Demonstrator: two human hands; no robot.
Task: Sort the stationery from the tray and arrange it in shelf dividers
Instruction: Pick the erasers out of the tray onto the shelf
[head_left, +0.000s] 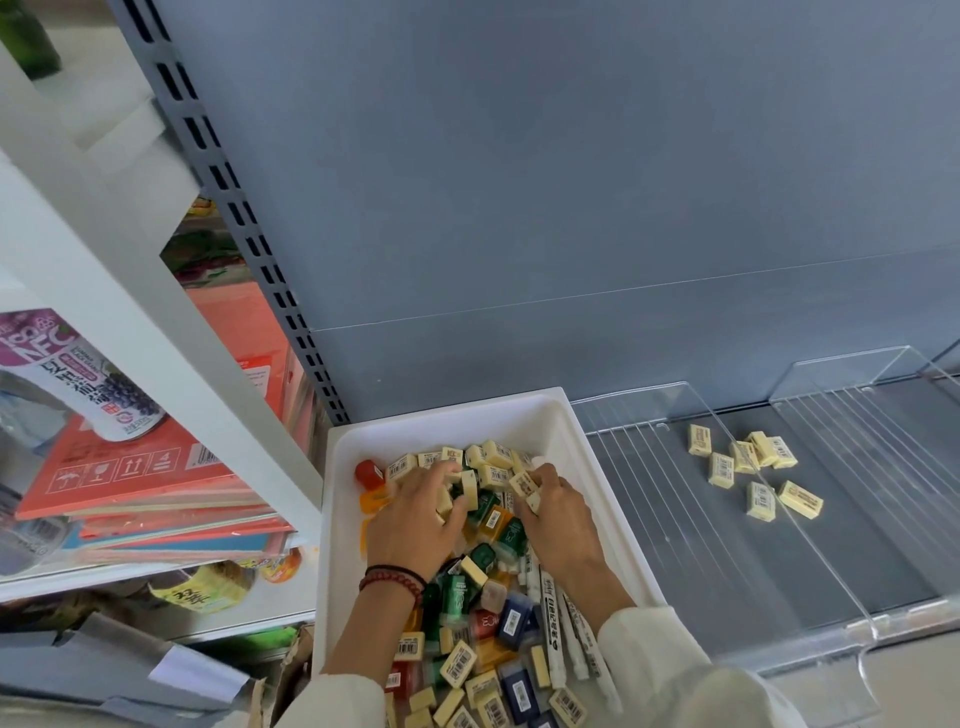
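Observation:
A white tray (613, 499) sits on the grey shelf, full of cream erasers, coloured sharpeners and white pens (553, 623). Both my hands are inside its far half. My left hand (413, 512) curls its fingers around cream erasers (470, 488). My right hand (558, 512) pinches a cream eraser (524, 486) at its fingertips. To the right, several cream erasers (748, 467) lie loose on the shelf between clear acrylic dividers (810, 545).
The grey shelf floor (701, 561) runs right of the tray, with a clear front rail (831, 644). A white rack at the left holds stacked orange packs (135, 483) and a grape drink bottle (78, 379). Cardboard lies at the lower left.

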